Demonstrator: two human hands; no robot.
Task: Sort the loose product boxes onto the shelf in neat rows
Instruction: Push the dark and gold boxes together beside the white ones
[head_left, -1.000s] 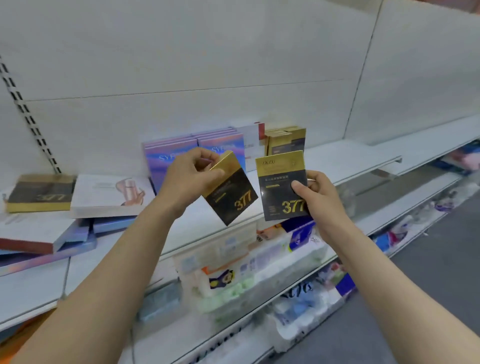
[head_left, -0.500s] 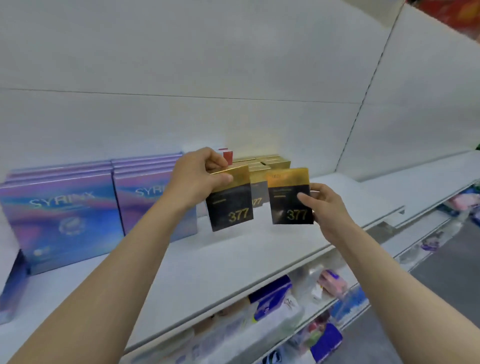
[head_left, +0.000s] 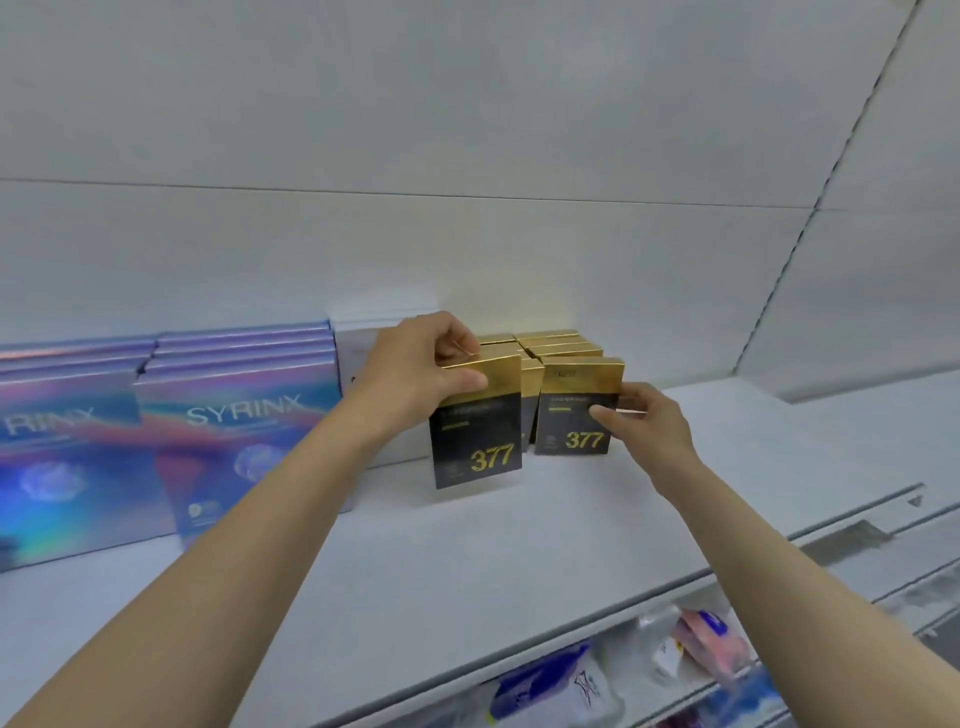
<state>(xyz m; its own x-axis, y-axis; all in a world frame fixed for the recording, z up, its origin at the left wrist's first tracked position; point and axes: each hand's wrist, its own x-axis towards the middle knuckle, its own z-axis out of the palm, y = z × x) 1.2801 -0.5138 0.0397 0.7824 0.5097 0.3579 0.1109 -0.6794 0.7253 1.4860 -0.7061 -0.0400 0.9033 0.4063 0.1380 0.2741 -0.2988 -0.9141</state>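
Observation:
My left hand (head_left: 415, 371) grips the gold top of a black-and-gold box marked 377 (head_left: 480, 439), held upright just above the white shelf (head_left: 467, 561). My right hand (head_left: 641, 423) holds a second 377 box (head_left: 574, 415) by its right side, standing at the front of the right row. Behind both boxes stand two rows of several matching gold-topped boxes (head_left: 550, 345), reaching back to the shelf wall.
Rows of large iridescent SYRINX boxes (head_left: 239, 436) stand to the left, with a white box (head_left: 358, 343) between them and the gold rows. The shelf runs on to the right. A lower shelf holds soft packets (head_left: 696, 644).
Both hands have moved forward and down with their boxes, from in front of the rows to the rows' front ends. The view has closed in on the shelf.

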